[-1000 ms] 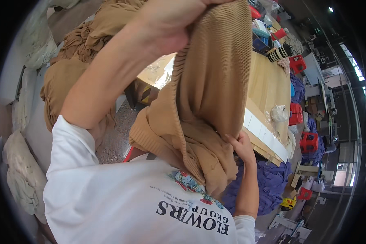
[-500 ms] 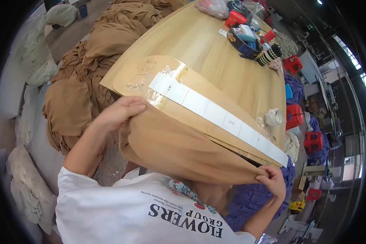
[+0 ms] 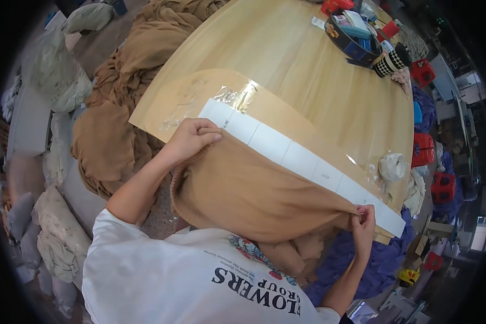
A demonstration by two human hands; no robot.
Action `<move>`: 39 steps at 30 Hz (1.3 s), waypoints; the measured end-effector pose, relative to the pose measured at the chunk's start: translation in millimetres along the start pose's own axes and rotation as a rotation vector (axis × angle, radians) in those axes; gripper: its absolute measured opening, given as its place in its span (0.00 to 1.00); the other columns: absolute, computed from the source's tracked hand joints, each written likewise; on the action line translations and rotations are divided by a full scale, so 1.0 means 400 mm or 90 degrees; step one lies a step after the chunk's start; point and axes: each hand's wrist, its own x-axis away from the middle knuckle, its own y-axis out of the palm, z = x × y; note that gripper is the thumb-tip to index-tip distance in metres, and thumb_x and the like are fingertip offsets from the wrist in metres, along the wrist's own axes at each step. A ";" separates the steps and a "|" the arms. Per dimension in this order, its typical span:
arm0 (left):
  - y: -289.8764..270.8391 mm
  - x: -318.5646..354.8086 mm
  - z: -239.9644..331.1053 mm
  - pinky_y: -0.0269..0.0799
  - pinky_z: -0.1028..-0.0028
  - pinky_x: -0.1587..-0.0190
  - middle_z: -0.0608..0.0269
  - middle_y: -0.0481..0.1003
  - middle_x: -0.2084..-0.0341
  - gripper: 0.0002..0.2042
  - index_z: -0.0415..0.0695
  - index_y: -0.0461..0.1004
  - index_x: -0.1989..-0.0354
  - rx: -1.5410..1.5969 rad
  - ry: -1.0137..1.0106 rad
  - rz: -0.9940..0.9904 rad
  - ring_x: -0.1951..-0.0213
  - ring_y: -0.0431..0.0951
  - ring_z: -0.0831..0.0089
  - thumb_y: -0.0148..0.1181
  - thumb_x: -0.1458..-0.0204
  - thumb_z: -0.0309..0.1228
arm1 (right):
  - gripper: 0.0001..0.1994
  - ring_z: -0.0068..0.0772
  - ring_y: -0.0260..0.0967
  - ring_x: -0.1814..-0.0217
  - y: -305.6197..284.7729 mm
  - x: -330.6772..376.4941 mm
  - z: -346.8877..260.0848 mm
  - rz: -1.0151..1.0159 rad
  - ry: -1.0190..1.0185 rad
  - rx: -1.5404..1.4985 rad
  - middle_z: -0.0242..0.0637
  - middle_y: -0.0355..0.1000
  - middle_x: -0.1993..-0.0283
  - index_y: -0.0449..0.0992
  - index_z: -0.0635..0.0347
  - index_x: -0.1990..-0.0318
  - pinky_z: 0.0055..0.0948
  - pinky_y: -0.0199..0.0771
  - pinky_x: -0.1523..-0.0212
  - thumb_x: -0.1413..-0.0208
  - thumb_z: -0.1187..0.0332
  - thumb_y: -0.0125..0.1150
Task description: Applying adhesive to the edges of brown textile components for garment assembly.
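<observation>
Two hands stretch a tan knitted garment (image 3: pixel 254 189) across the near edge of the wooden counter (image 3: pixel 308 70). At nine o'clock, heaps of tan fabric (image 3: pixel 119 124) lie piled beside the counter. Left hand (image 3: pixel 191 139) is curled tight on the garment's upper left corner, pressing it against a white paper strip (image 3: pixel 286 151) taped over a cardboard sheet (image 3: pixel 200 94). At four o'clock, right hand (image 3: pixel 363 222) pinches the opposite corner. At one o'clock sits a dark tray of supplies (image 3: pixel 356 38).
</observation>
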 end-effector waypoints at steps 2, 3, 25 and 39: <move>-0.004 -0.012 -0.010 0.66 0.83 0.68 0.67 0.73 0.76 0.06 0.34 0.72 0.67 0.034 -0.021 -0.017 0.72 0.70 0.83 0.56 0.52 0.24 | 0.08 0.16 0.59 0.63 -0.015 -0.013 0.017 -0.025 0.054 0.006 0.29 0.64 0.65 0.63 0.58 0.68 0.14 0.58 0.62 0.53 0.81 0.51; -0.005 -0.016 -0.011 0.66 0.83 0.68 0.67 0.73 0.76 0.06 0.34 0.72 0.67 0.032 -0.024 -0.015 0.72 0.70 0.83 0.56 0.52 0.24 | 0.08 0.18 0.60 0.62 -0.021 -0.016 0.024 -0.049 0.104 0.015 0.30 0.65 0.65 0.63 0.57 0.67 0.15 0.59 0.60 0.53 0.81 0.52; -0.032 -0.074 0.027 0.66 0.82 0.69 0.68 0.72 0.75 0.08 0.36 0.72 0.66 0.082 0.006 0.059 0.72 0.69 0.84 0.58 0.52 0.26 | 0.11 0.17 0.64 0.65 0.019 -0.093 0.109 0.170 -0.052 0.015 0.31 0.68 0.65 0.67 0.68 0.55 0.17 0.65 0.61 0.47 0.77 0.51; 0.029 -0.126 -0.015 0.68 0.70 0.69 0.51 0.74 0.78 0.08 0.38 0.72 0.71 -0.365 0.100 0.140 0.74 0.75 0.63 0.54 0.56 0.30 | 0.02 0.10 0.55 0.77 -0.021 -0.107 0.156 0.169 0.057 -0.025 0.24 0.65 0.78 0.67 0.64 0.69 0.13 0.55 0.78 0.49 0.76 0.53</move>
